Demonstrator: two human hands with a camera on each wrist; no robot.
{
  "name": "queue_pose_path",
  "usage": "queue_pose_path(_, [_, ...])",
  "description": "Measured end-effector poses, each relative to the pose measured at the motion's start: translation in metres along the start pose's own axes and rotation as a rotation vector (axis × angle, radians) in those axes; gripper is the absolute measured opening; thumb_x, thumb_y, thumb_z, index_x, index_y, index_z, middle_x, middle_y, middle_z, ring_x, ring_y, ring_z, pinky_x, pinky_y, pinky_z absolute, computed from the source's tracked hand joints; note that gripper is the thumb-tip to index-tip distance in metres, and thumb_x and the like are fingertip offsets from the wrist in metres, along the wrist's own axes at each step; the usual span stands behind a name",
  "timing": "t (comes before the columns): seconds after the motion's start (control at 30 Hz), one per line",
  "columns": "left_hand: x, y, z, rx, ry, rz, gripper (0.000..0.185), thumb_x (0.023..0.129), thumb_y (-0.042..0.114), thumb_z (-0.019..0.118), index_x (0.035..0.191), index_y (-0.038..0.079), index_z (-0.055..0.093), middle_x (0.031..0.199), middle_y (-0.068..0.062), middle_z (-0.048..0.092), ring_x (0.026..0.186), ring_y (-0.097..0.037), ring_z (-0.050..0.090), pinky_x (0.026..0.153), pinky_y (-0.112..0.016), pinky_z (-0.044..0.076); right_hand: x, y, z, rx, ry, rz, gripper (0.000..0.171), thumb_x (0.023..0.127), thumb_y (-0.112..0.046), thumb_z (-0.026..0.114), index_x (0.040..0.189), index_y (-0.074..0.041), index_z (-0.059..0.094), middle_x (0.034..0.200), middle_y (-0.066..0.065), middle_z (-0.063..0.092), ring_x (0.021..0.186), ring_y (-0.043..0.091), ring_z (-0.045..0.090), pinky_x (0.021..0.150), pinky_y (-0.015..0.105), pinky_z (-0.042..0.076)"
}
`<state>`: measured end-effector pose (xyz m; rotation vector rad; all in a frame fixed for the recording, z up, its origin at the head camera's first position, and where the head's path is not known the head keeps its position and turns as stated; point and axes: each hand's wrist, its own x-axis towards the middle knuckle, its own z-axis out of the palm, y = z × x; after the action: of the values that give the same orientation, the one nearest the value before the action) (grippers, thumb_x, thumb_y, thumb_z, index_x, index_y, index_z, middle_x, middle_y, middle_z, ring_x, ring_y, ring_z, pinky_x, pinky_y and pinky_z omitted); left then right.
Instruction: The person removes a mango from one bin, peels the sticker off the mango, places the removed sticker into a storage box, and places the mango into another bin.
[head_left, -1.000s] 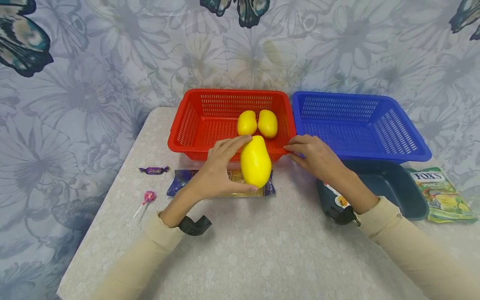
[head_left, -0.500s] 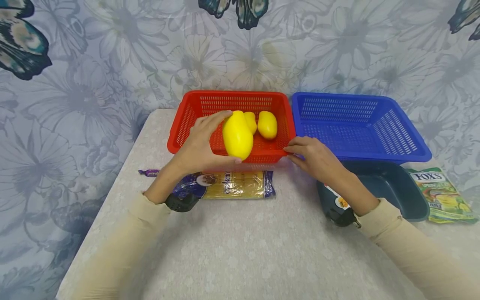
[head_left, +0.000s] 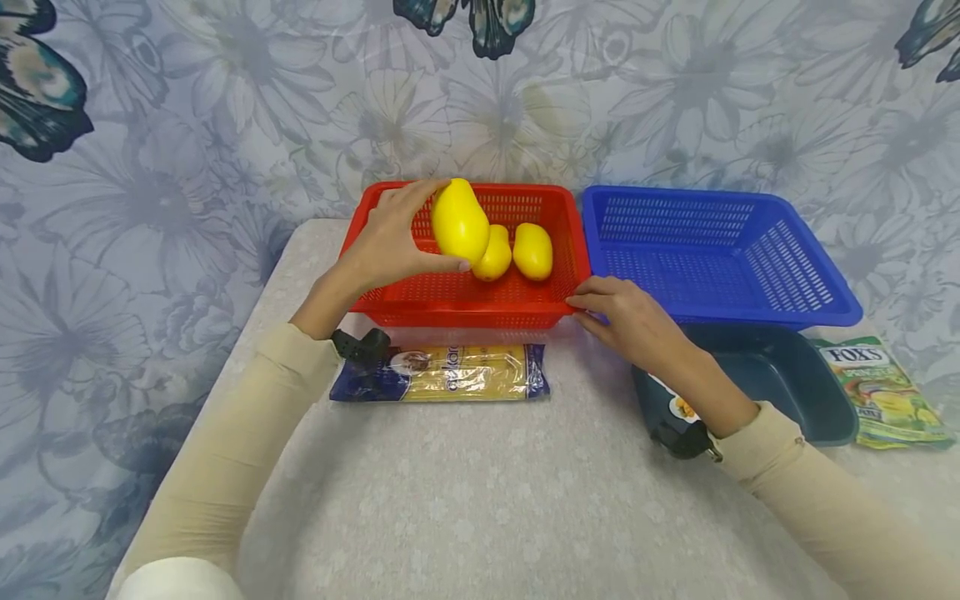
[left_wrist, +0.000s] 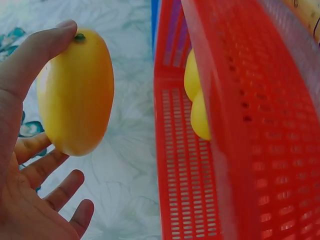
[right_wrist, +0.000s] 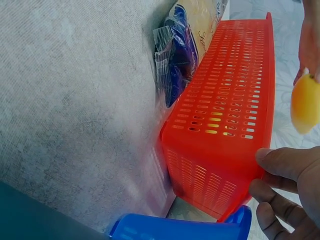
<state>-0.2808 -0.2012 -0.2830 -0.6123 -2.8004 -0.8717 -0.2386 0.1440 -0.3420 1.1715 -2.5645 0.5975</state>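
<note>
My left hand [head_left: 390, 237] holds a yellow mango [head_left: 459, 221] between thumb and fingers, above the left part of the red basket [head_left: 375, 242]. The mango [left_wrist: 75, 92] hangs beside the basket wall [left_wrist: 240, 115] in the left wrist view. Two more yellow mangoes [head_left: 532, 250] lie inside the basket toward its back. My right hand [head_left: 626, 312] grips the red basket's front right corner [right_wrist: 235, 200], fingers [right_wrist: 287, 167] curled on the rim.
A blue basket [head_left: 825, 292] stands right of the red one. A pasta packet [head_left: 457, 372] lies in front of the red basket. A dark tray [head_left: 787, 367] and a green Fox's sweets bag [head_left: 881, 387] sit at the right.
My left hand lifted the mango from the table over the packet, up and back over the red basket. The right hand stayed at the basket corner.
</note>
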Motion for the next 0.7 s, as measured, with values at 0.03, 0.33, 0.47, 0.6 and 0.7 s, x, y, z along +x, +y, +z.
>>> queue_pose_path(0.03, [0.004,-0.002,-0.001,0.004,0.000,0.001,0.102,0.070,0.062,0.082,0.154,0.024,0.038,0.154,0.002,0.040,0.137,-0.029,0.031,0.109,-0.055,0.031,0.000,0.000,0.000,0.002,0.001,-0.001,0.025,0.084,-0.003,0.079,0.108,0.002,0.076,0.105,0.013,0.070,0.096,0.030,0.066,0.087,0.045,0.055])
queue_pose_path(0.33, [0.035,-0.019,-0.002,0.005,-0.046,-0.009,0.103,0.071,0.060,0.082,0.154,0.018,0.037,0.156,-0.001,0.039,0.142,-0.025,0.032,0.117,-0.050,0.018,0.000,0.000,0.001,0.002,-0.002,-0.007,0.025,0.084,-0.004,0.079,0.108,0.002,0.075,0.104,0.012,0.070,0.096,0.029,0.066,0.087,0.043,0.056])
queue_pose_path(0.47, [0.048,-0.026,0.000,0.032,-0.093,-0.025,0.102,0.072,0.058,0.083,0.154,0.017,0.037,0.156,-0.002,0.039,0.143,-0.026,0.031,0.116,-0.054,0.014,0.001,0.000,0.000,-0.002,-0.001,-0.006,0.025,0.084,-0.004,0.080,0.108,0.002,0.075,0.105,0.013,0.070,0.097,0.029,0.066,0.088,0.044,0.055])
queue_pose_path(0.6, [0.057,-0.031,0.005,0.050,-0.163,-0.093,0.102,0.072,0.057,0.083,0.155,0.019,0.035,0.155,-0.004,0.039,0.139,-0.033,0.030,0.108,-0.064,0.020,0.001,0.000,0.001,0.000,0.006,-0.008,0.024,0.084,-0.003,0.080,0.108,0.002,0.075,0.105,0.012,0.070,0.097,0.029,0.066,0.088,0.044,0.055])
queue_pose_path(0.7, [0.060,-0.035,0.008,0.067,-0.224,-0.160,0.103,0.073,0.057,0.081,0.156,0.020,0.033,0.155,-0.007,0.038,0.134,-0.037,0.029,0.105,-0.067,0.022,0.001,0.000,0.002,0.007,0.013,-0.016,0.024,0.083,-0.002,0.080,0.107,0.002,0.075,0.104,0.012,0.070,0.096,0.028,0.066,0.087,0.043,0.055])
